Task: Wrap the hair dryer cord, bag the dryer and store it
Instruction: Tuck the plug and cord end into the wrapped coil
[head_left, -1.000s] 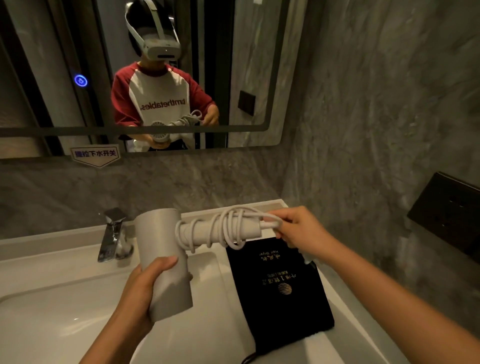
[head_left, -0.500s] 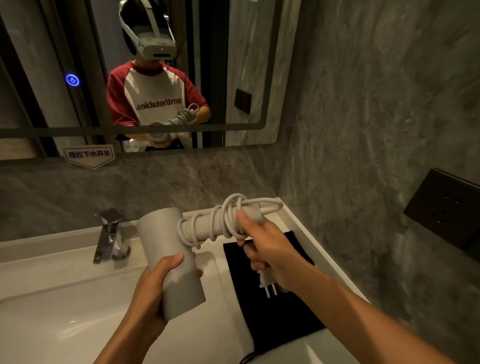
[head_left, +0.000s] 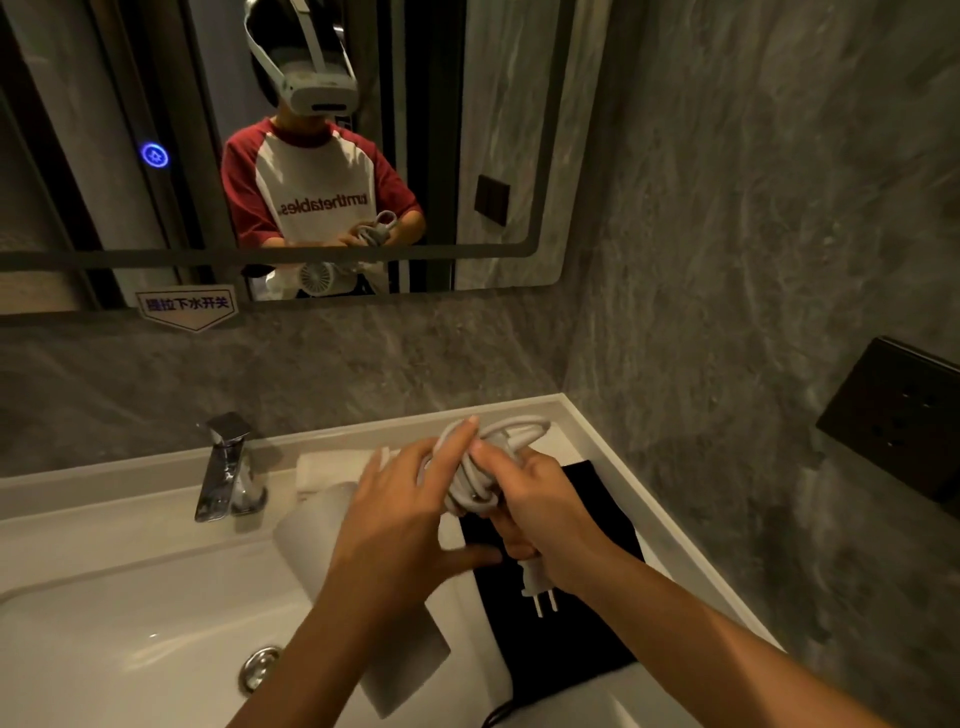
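The white hair dryer (head_left: 311, 535) hangs over the sink's right side, barrel pointing down and left. Its handle points up to the right and is wound with the white cord (head_left: 475, 480). My left hand (head_left: 400, 525) lies over the coils with fingers spread, the index finger stretched along them. My right hand (head_left: 545, 514) grips the handle's end from the right. The plug (head_left: 537, 590) sticks out below that hand, prongs down. Under both hands a black drawstring bag (head_left: 571, 644) lies flat on the counter.
A chrome faucet (head_left: 228, 467) stands at the back of the white basin (head_left: 130, 649), which has a drain (head_left: 260, 667). A folded white towel (head_left: 327, 465) lies behind the dryer. A dark socket panel (head_left: 893, 421) sits on the grey wall close on the right. A mirror (head_left: 519, 156) hangs above.
My left hand left the dryer's barrel and came up onto the wrapped handle. My right hand now grips the handle's end with the plug below it. The dryer has tilted barrel down.
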